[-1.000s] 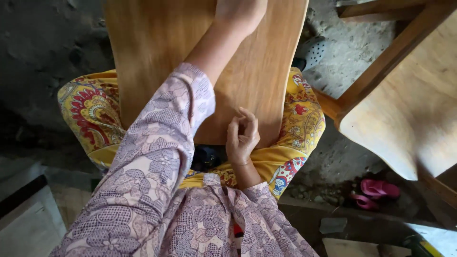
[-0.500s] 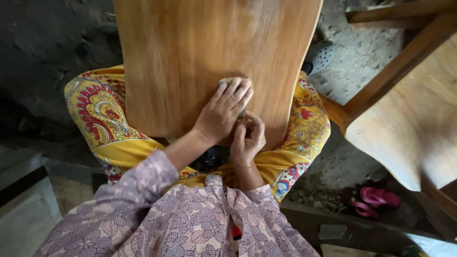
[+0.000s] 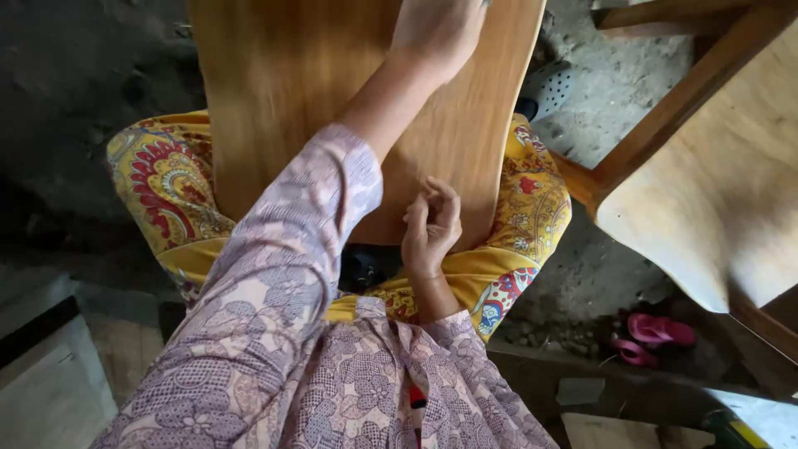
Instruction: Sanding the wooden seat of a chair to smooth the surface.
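Observation:
A curved, honey-coloured wooden board (image 3: 291, 91) lies across my lap, which is covered in yellow patterned cloth. My left hand (image 3: 439, 29) is stretched to the board's far end, blurred, and presses down on a sanding pad. Only a grey corner of the pad shows, at the top edge of the view. My right hand (image 3: 431, 229) sits at the board's near edge with its fingers curled against the wood. My left sleeve (image 3: 283, 274), lilac with a flower print, crosses the lower half of the board.
A wooden chair (image 3: 715, 166) with a pale curved seat stands on the right. Pink sandals (image 3: 657, 337) lie on the rough concrete floor below it. A grey perforated shoe (image 3: 550, 87) is past the board's right edge. A pale slab (image 3: 50, 391) is at lower left.
Half a second ago my left hand was near my right hand on the pad; it has slid away along the board to its far end. The right hand has stayed at the near edge.

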